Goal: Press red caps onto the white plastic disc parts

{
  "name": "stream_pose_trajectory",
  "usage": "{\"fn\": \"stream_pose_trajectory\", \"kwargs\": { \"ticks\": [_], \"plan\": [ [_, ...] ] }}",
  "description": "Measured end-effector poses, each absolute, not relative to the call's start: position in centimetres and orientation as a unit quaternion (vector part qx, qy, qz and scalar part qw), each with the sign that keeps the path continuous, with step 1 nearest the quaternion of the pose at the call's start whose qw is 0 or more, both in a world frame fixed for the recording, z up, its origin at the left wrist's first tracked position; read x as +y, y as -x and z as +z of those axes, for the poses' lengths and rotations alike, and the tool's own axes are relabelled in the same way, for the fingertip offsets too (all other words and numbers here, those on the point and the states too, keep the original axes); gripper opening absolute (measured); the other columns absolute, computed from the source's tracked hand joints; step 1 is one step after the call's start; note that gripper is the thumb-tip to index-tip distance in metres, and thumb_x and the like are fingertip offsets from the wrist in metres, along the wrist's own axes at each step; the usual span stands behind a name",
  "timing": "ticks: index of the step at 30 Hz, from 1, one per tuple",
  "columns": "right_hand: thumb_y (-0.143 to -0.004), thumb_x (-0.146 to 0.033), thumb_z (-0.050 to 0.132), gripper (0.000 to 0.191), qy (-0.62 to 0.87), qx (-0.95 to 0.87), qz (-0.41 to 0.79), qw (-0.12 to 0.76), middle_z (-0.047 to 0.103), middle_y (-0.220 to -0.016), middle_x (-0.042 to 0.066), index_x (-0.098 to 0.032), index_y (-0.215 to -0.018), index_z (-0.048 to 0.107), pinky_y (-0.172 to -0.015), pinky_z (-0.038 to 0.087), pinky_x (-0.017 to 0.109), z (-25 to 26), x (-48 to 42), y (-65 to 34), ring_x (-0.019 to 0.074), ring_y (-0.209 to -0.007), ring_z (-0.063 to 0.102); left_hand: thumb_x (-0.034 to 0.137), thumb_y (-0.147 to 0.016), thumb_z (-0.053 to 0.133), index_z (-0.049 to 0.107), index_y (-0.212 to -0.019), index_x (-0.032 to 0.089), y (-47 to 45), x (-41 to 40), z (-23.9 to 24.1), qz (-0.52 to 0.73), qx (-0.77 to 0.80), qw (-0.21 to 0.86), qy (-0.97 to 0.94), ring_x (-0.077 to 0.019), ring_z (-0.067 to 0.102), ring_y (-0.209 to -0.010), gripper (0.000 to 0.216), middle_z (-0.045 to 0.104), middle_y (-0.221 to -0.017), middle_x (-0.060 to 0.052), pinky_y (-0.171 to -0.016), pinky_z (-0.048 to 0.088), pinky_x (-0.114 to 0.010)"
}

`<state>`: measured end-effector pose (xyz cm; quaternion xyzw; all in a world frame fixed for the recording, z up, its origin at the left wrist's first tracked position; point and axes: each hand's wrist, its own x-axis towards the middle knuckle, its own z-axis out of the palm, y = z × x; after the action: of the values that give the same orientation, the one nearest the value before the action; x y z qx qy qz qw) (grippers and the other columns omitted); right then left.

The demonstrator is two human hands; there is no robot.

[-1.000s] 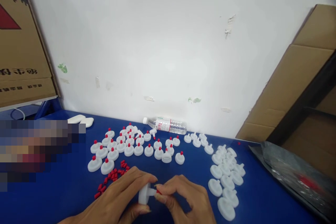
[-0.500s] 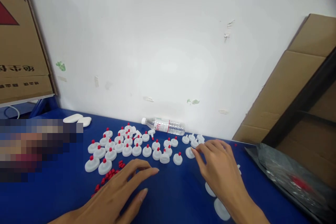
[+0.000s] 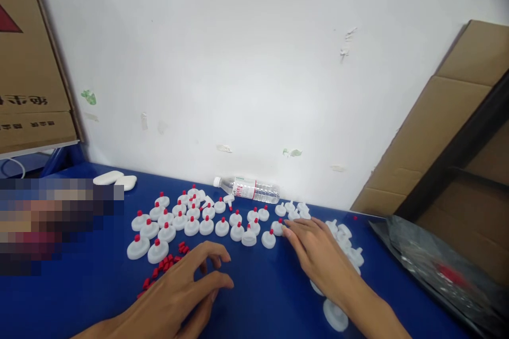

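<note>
White wall (image 3: 246, 63) behind, scuffed, with scraps of peeled tape and green flecks. Blue bench (image 3: 262, 296) runs up against it. Brown cardboard box (image 3: 27, 63) with red triangle and printed characters stands at left, white cable (image 3: 11, 167) under it. Flattened cardboard (image 3: 441, 116) leans at right beside dark frame (image 3: 465, 143). Light even, soft, no hard shadows

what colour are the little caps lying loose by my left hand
Red: the small loose plastic caps show best in the head view.
</note>
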<state>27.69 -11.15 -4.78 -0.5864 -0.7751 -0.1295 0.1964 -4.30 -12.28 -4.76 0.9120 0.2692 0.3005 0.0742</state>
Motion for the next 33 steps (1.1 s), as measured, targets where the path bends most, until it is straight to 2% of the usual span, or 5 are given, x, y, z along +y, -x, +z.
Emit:
{"fn": "stream_pose_trajectory", "kwargs": {
  "ticks": [6, 9, 16, 22, 33],
  "plan": [
    [-0.113, -0.045, 0.032, 0.049, 0.621, -0.745, -0.127, 0.209, 0.055, -0.156, 0.013, -0.023, -0.146, 0.06, -0.117, 0.039, 0.064, -5.6, -10.3, -29.1, 0.035, -0.149, 0.047, 0.004, -0.096, 0.035, 0.065, -0.117, 0.03, 4.2, -12.4, -4.5, 0.291, 0.27, 0.065, -0.915, -0.0167, 0.075, -0.102, 0.045, 0.065, -0.13, -0.008, -0.086, 0.064, -0.022],
    [-0.113, -0.05, 0.031, 0.054, 0.626, -0.748, -0.104, 0.193, 0.054, -0.157, 0.011, -0.024, -0.156, 0.049, -0.118, 0.038, 0.068, -5.8, -10.2, -29.8, 0.0349, -0.151, 0.043, 0.004, -0.096, 0.034, 0.065, -0.117, 0.031, 4.2, -12.5, -4.4, 0.286, 0.27, 0.066, -0.917, -0.0163, 0.074, -0.104, 0.046, 0.063, -0.131, -0.007, -0.086, 0.064, -0.022],
    [-0.111, -0.037, 0.039, 0.037, 0.61, -0.765, -0.084, 0.188, 0.071, -0.135, 0.008, -0.027, -0.138, 0.062, -0.114, 0.046, 0.053, -4.5, -10.5, -29.7, 0.0257, -0.127, 0.066, 0.0, -0.1, 0.034, 0.059, -0.12, 0.027, 4.6, -11.2, -4.4, 0.321, 0.27, 0.065, -0.905, -0.0193, 0.06, -0.112, 0.042, 0.063, -0.12, -0.006, -0.094, 0.055, -0.03],
    [-0.103, -0.037, 0.06, 0.03, 0.623, -0.752, -0.103, 0.186, 0.077, -0.118, 0.015, -0.019, -0.123, 0.071, -0.114, 0.036, 0.07, -5.9, -10.3, -29.9, 0.0361, -0.117, 0.07, 0.008, -0.104, 0.039, 0.067, -0.105, 0.019, 5.2, -8.4, -4.0, 0.309, 0.354, -0.073, -0.88, -0.0276, 0.055, -0.1, 0.03, 0.066, -0.104, -0.009, -0.088, 0.047, -0.043],
    [-0.095, -0.029, 0.068, 0.008, 0.603, -0.766, -0.087, 0.206, 0.078, -0.097, 0.004, -0.023, -0.101, 0.066, -0.114, 0.038, 0.065, -6.0, -10.8, -28.7, 0.0287, -0.093, 0.076, 0.013, -0.096, 0.047, 0.069, -0.085, 0.017, 4.9, -9.6, -4.3, 0.139, 0.43, -0.125, -0.884, -0.0348, 0.055, -0.092, 0.025, 0.063, -0.092, -0.014, -0.081, 0.048, -0.05]
  ]
}}
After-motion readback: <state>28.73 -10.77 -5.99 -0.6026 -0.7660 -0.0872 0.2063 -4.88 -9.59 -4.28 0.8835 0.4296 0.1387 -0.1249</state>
